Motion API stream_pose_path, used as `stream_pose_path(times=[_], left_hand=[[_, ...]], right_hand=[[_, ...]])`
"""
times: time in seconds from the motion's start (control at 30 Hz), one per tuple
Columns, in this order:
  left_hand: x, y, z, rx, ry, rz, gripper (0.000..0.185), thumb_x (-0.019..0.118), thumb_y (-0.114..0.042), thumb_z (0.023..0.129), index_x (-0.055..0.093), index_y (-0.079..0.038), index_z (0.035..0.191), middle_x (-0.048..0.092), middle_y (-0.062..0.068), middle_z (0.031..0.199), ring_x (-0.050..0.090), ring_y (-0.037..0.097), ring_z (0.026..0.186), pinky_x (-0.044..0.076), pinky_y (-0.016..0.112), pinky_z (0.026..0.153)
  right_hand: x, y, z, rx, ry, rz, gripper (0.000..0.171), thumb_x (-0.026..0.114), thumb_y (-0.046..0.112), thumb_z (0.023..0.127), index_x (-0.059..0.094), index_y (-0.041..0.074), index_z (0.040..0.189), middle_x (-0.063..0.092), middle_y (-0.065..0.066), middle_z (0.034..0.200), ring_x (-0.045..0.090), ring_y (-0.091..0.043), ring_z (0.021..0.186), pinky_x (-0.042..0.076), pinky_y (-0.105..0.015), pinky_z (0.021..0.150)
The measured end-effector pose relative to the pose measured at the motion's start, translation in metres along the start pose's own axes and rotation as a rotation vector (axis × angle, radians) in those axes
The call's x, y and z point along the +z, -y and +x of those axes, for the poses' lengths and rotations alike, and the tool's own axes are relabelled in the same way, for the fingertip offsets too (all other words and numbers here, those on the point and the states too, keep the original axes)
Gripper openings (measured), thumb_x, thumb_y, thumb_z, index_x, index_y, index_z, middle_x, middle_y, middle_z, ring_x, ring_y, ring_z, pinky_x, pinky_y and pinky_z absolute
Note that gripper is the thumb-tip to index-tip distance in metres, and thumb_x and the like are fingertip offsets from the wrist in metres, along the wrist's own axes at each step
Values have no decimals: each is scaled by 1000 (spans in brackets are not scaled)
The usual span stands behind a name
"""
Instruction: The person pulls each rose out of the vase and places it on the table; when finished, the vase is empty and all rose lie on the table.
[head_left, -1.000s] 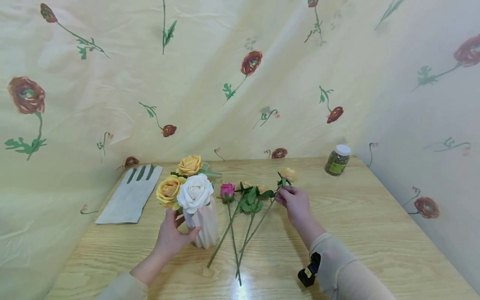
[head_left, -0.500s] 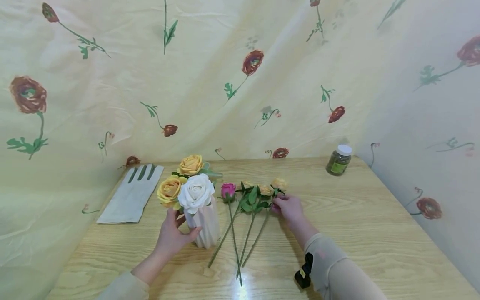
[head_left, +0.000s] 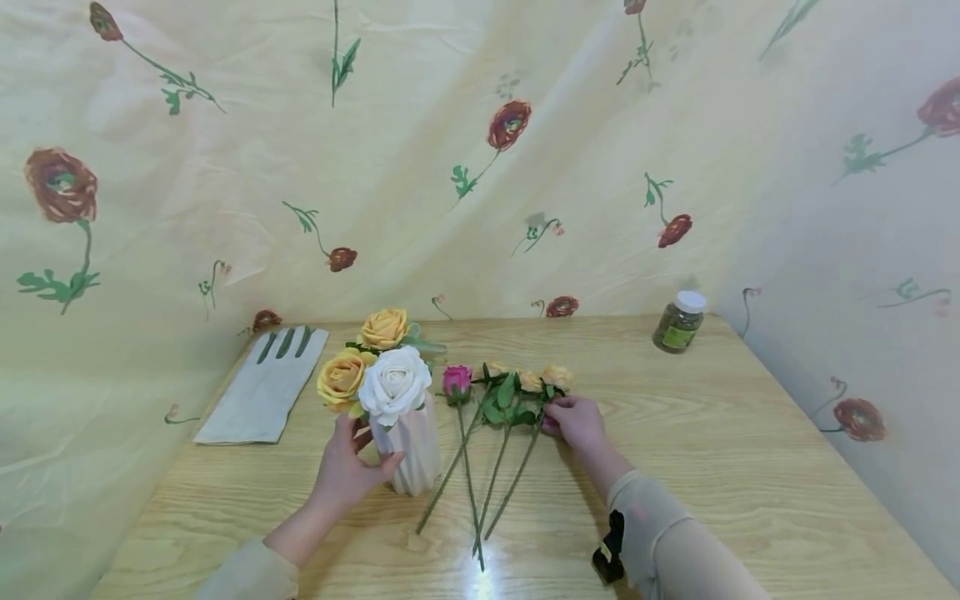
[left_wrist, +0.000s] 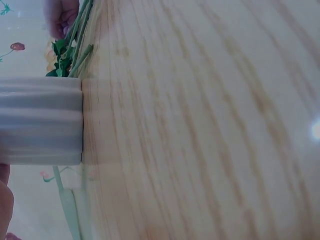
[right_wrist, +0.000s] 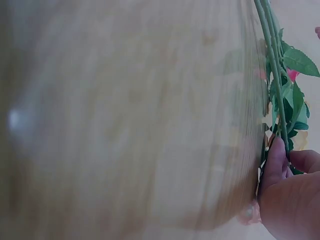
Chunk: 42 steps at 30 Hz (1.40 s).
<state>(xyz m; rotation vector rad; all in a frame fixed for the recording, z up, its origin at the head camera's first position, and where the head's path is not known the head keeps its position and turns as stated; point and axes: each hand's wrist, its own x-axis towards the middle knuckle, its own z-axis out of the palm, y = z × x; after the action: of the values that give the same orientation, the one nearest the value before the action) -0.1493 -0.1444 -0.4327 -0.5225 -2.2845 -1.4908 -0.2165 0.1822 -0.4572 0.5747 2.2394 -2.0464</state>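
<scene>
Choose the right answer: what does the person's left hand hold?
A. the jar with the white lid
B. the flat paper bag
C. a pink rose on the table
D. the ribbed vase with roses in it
D: the left hand grips the side of the vase, which holds three roses.

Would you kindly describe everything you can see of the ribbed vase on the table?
The vase is pale pinkish-white with ribs twisting up its side, seemingly ceramic, though that is uncertain. It stands upright on the wooden table, left of the loose flower stems lying there. It holds three roses: a white rose in front and two yellow roses beside and behind. The left hand grips its left side, thumb across the front.
</scene>
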Motion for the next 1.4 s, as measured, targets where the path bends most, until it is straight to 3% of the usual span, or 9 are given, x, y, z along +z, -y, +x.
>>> stream_pose_path(times=[0.17,0.3,0.43,0.57,0.67,0.83,1.1,1.27,1.4], left_hand=[[0,0,0,2,-8,7,75,77,-4,59,32,-6,119,43,8,116,48,26,100,46,40,80],[0,-1,0,16,-12,7,73,77,-2,59,32,-4,117,44,11,114,48,28,99,46,40,80],[-2,-18,1,22,-12,14,71,76,3,59,32,1,114,44,17,111,48,33,97,46,44,79],[-2,-16,1,11,-8,11,70,75,1,60,32,0,114,44,14,111,48,30,98,46,43,79],[0,-1,1,4,-1,3,73,77,-5,60,32,-4,117,43,9,114,48,27,100,46,40,80],[0,0,1,10,1,20,76,77,-5,59,31,-6,120,41,9,116,47,27,100,46,41,80],[-1,-1,0,1,6,14,74,77,-5,60,32,-5,118,42,9,114,48,28,99,46,42,80],[-2,-9,1,-24,16,17,74,77,-1,60,31,-3,118,42,12,114,47,30,100,45,43,81],[-4,-25,2,-3,17,25,72,75,3,59,30,1,116,41,18,113,47,35,98,45,46,79]], right_hand=[[-3,4,-6,-25,27,-48,27,56,4,81,53,-10,104,57,-15,80,60,-16,58,52,-28,59],[-8,8,-13,-116,75,-142,25,55,5,80,55,-12,99,57,-16,80,60,-19,61,52,-29,59],[-12,16,-19,-175,89,-232,25,55,8,80,58,-9,98,59,-16,84,59,-19,67,52,-29,62],[-12,24,-21,-197,117,-264,28,55,13,83,58,-3,105,58,-17,92,56,-20,76,50,-33,69],[-9,33,-23,-236,157,-283,30,56,19,83,58,2,107,57,-17,93,52,-22,79,47,-38,71],[1,53,-35,-287,218,-270,32,59,25,82,59,7,109,56,-9,96,50,-21,82,44,-42,74],[27,93,-67,-417,415,-291,25,63,29,79,62,20,102,58,1,98,53,-18,90,47,-33,73],[48,124,-104,-530,540,-292,24,63,19,79,63,12,103,60,-3,92,54,-17,82,48,-32,68],[62,138,-124,-612,630,-264,24,60,11,81,61,4,104,60,-4,88,54,-18,80,48,-28,66]])
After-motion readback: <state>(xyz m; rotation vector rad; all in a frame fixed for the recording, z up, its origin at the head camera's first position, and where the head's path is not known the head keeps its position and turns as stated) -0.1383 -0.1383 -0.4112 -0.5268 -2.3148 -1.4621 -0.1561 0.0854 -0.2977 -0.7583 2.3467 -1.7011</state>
